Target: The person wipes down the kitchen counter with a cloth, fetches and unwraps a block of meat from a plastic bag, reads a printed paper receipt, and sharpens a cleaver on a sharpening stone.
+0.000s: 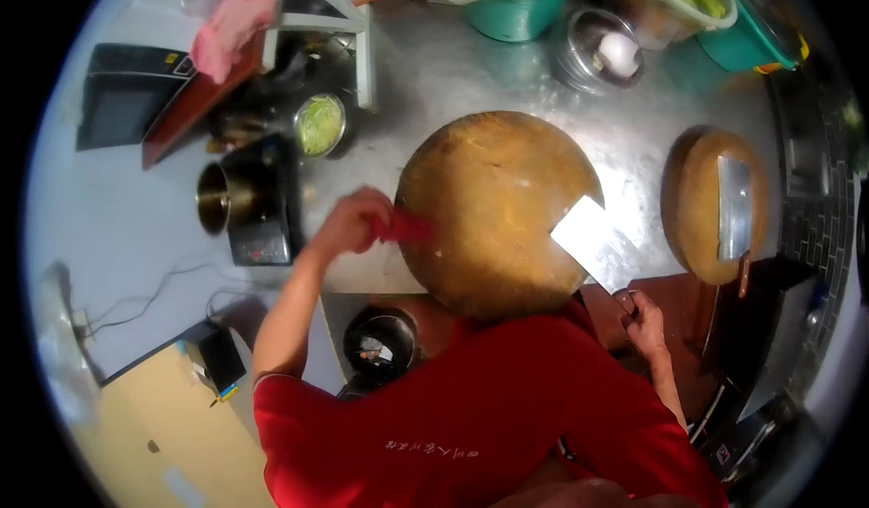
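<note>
My right hand [645, 325] is closed round the handle of a cleaver [597, 242]. Its broad, bright blade overlaps the right edge of a large round chopping block [502, 200] in this view. At the block's left edge, my left hand [358, 221] is closed on a red cloth [407, 228], which is blurred and looks soft and crumpled. Faint smears and small bits mark the worn wooden top. A metal bowl of shredded green vegetable [320, 125] stands beyond my left hand.
On the right, a second cleaver [734, 208] lies on a smaller round board [697, 205]. Green tubs [511, 10] and a steel bowl [579, 60] with a white item stand at the back. A black scale [260, 202] is at left; a bin [380, 338] sits below the counter edge.
</note>
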The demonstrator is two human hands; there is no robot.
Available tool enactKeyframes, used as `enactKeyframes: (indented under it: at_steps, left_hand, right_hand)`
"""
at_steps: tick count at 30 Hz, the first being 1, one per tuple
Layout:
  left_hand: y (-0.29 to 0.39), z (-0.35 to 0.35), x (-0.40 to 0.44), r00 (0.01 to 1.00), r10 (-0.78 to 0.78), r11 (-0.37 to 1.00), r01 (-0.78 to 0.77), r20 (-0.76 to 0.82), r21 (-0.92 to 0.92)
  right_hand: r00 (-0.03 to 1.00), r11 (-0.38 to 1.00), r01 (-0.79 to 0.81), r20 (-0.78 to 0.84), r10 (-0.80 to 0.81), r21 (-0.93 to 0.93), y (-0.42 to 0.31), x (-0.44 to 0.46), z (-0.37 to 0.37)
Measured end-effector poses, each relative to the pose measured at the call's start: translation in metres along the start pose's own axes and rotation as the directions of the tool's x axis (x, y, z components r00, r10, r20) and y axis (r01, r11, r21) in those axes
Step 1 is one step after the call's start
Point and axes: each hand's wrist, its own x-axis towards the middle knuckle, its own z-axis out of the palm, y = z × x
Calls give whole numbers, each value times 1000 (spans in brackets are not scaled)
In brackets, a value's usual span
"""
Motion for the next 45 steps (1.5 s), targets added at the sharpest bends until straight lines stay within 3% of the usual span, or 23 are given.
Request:
enactKeyframes:
  at_steps: [4, 5, 6, 7, 8, 9, 10, 11, 15, 19, 22, 23, 25, 27, 28, 29, 30, 32, 34, 36, 39, 43, 45]
  left_hand:
    - [56, 7, 88, 980, 114, 989, -127, -164, -70]
    - [58, 23, 119, 948, 301, 945, -311, -103, -104]
    - [73, 41, 145, 898, 439, 899, -439, -17, 0]
    - [88, 67, 166, 892, 452, 879, -442, 14, -179]
    - [94, 97, 189, 877, 478, 874, -468, 56, -126]
    - [101, 124, 206, 880, 449, 889, -422, 155, -176]
    - [97, 157, 220, 897, 370, 929, -365, 242, -65]
    - [83, 191, 228, 835, 486, 821, -537, 257, 194]
    - [94, 216, 215, 847, 437, 720, -531, 303, 447]
    - [61, 204, 143, 794, 428, 728, -586, 431, 357]
    - [46, 155, 70, 762, 304, 761, -555, 572, 335]
    - [36, 140, 49, 776, 291, 776, -534, 560, 336]
    - [19, 106, 11, 808, 282, 800, -496, 518, 338]
    - [6, 58, 11, 798, 291, 939, -345, 528, 4]
    - [4, 38, 16, 865, 340, 940, -320, 370, -115]
    - [7, 13, 27, 924, 248, 969, -242, 290, -57]
    - [4, -8, 38, 986, 26, 999, -18, 163, -50]
    - [0, -48, 84, 976, -203, 975, 209, 80, -74]
    - [-37, -61, 139, 989, 147, 974, -148, -18, -171]
    - [-50, -54, 185, 998, -14, 994, 21, -62, 111]
    - [-113, 8, 204, 958, 77, 840, 87, -275, 536]
    - [-135, 24, 176, 1000, -8, 878, 22, -30, 478]
    - [-154, 31, 130, 987, 51, 897, 21, -152, 441]
  right_hand:
    - [991, 992, -124, -42, 125, 26, 39, -27, 18]
    - [991, 994, -111, -73, 112, 8, 40, -36, 20]
    - [985, 989, -139, -95, 143, 48, 38, -46, 21]
    - [978, 982, -164, -118, 174, 90, 36, -57, 23]
    - [969, 973, -188, -140, 206, 133, 33, -67, 25]
    - [965, 962, -160, -169, 199, 221, 34, -76, 29]
    - [956, 961, -176, -196, 219, 214, 33, -83, 32]
    - [946, 959, -193, -221, 238, 208, 31, -90, 35]
    - [902, 915, -239, -274, 333, 325, 50, -113, 58]
    - [886, 866, -220, -279, 369, 449, 25, -104, 74]
    - [914, 854, -190, -229, 334, 484, 36, -93, 76]
    - [902, 858, -268, -200, 383, 437, 30, -88, 71]
    - [936, 918, -202, -209, 283, 341, 1, -69, 62]
    - [955, 967, -114, -245, 170, 226, -29, -54, 56]
    - [957, 966, -123, -233, 176, 226, -30, -52, 58]
    - [958, 965, -134, -220, 184, 224, -31, -51, 58]
    - [960, 965, -144, -204, 190, 217, -31, -50, 59]
    - [962, 969, -185, -172, 213, 164, -44, -49, 56]
    - [965, 975, -195, -157, 210, 106, -51, -50, 57]
    - [970, 984, -171, -168, 176, 49, -53, -51, 58]
    - [969, 987, -149, -206, 134, -55, -76, -53, 61]
    - [965, 976, -213, -148, 217, 44, -75, -64, 70]
    - [971, 979, -201, -123, 203, 32, -67, -66, 75]
